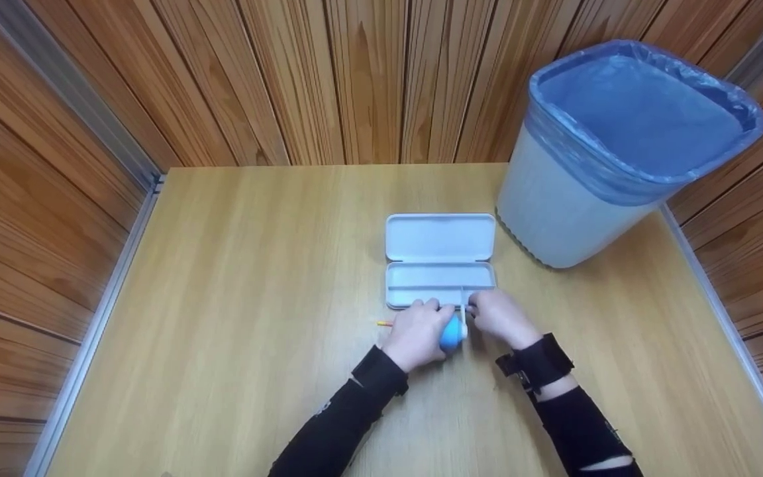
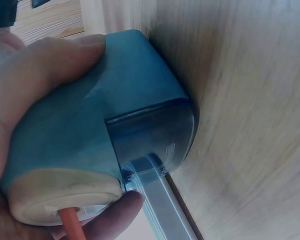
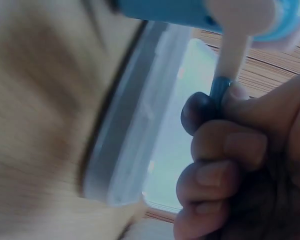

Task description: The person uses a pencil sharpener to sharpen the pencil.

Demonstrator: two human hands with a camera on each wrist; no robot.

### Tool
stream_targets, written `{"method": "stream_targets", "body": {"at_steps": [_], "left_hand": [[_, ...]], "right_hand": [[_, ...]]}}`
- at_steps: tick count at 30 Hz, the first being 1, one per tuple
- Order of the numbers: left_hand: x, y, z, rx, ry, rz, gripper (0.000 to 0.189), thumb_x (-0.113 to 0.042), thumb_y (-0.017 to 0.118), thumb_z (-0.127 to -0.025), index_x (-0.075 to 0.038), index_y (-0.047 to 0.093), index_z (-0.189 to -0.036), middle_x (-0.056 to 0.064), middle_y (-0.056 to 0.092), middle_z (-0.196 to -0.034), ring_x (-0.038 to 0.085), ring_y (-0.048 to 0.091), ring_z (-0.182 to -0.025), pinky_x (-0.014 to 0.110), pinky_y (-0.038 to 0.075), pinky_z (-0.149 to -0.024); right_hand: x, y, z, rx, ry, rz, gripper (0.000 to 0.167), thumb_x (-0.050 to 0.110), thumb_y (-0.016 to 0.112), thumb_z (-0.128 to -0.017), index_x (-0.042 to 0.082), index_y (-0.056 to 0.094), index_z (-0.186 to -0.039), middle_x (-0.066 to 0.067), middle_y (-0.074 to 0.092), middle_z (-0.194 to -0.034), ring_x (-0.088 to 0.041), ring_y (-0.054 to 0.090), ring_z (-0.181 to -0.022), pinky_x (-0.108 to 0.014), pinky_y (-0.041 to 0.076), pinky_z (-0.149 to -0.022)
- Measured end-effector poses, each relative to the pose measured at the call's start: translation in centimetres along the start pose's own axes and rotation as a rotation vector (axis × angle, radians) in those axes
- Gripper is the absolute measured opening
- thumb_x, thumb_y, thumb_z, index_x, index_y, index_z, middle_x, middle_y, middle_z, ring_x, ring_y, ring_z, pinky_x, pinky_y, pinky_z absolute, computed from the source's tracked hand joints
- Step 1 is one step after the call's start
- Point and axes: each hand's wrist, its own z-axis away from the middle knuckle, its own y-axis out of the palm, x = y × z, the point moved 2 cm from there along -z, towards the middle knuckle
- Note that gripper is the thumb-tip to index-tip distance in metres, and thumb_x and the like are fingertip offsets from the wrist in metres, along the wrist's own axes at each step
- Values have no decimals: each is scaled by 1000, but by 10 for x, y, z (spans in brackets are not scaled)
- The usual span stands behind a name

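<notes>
My left hand (image 1: 416, 334) is curled round the blue pencil sharpener (image 1: 451, 333), thumb along one side and fingers wrapped on the other, and my right hand (image 1: 497, 318), fingers bent in, pinches the blue knob (image 3: 220, 90) at the end of the crank (image 3: 233, 60), on the side facing that hand. A pencil (image 2: 72, 225) sits in the hole at the opposite end, its free length poking out to the left of my left hand. I can't tell whether any finger of mine steadies the pencil, and that is my first worry: if nothing does, it could spin with the crank and hardly be cut, or back out of the hole. Pressed in too hard, its lead could snap and jam the blade. The sharpener body is smooth and rounded, so should my left grip slacken, turning force from the right could twist it over. The open pencil case (image 1: 440, 237) lies just beyond my fingertips, close enough that a wide swing of the crank might knock my knuckles on its edge or shove it away over the table (image 1: 255, 298). The lined bin (image 1: 554, 228), past my right hand, stands too far off to get in the way.
</notes>
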Motion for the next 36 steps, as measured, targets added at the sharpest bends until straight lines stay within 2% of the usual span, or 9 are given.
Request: {"method": "stream_targets", "body": {"at_steps": [6, 11, 16, 21, 26, 30, 36], "left_hand": [[-1, 0, 1, -36, 11, -7, 63, -39, 90, -67, -18, 63, -119, 3, 68, -102, 23, 63, -85, 34, 54, -65], [-1, -1, 1, -60, 14, 2, 57, -37, 90, -67, -17, 63, -113, 3, 67, -99, 23, 63, -83, 33, 53, -63], [0, 0, 0, -30, 4, 17, 56, -37, 89, -68, -17, 63, -113, 3, 67, -100, 22, 62, -84, 32, 52, -65], [0, 0, -1, -18, 1, 20, 57, -38, 90, -67, -18, 63, -114, 3, 67, -101, 22, 63, -86, 32, 53, -67], [-1, 1, -1, -1, -9, 24, 61, -38, 90, -67, -18, 63, -117, 3, 68, -104, 22, 63, -88, 32, 54, -69], [-1, 0, -1, 21, -20, 34, 62, -37, 90, -67, -18, 63, -119, 4, 68, -106, 22, 63, -89, 32, 54, -70], [-1, 0, -1, 20, -27, 29, 62, -37, 90, -66, -18, 63, -118, 3, 68, -105, 22, 63, -88, 32, 54, -69]], "right_hand": [[-6, 16, 3, -4, 7, 38, 21, 8, 56, -90, 9, 58, -69, -3, 52, -66, -19, 47, -61, -30, 37, -54], [-4, 27, 10, -16, -15, 82, 20, 3, 56, -83, 11, 53, -65, -2, 49, -66, -19, 44, -60, -32, 36, -51], [0, 37, 24, -48, -48, 103, 15, 1, 59, -82, 8, 56, -68, -5, 53, -66, -21, 46, -59, -37, 42, -52], [4, 45, 38, -107, -79, 96, 22, 7, 64, -85, 7, 54, -65, -7, 54, -62, -25, 51, -57, -41, 44, -52], [8, 47, 49, -87, -86, 115, 28, 7, 67, -84, 9, 51, -62, -3, 49, -59, -22, 47, -54, -39, 41, -49], [12, 44, 58, -49, -87, 123, 26, -1, 67, -78, 11, 50, -62, 1, 43, -60, -19, 41, -55, -37, 38, -49], [19, 35, 73, -76, -115, 122, 23, 2, 69, -81, 9, 55, -64, -3, 51, -58, -23, 49, -54, -41, 40, -50]]}}
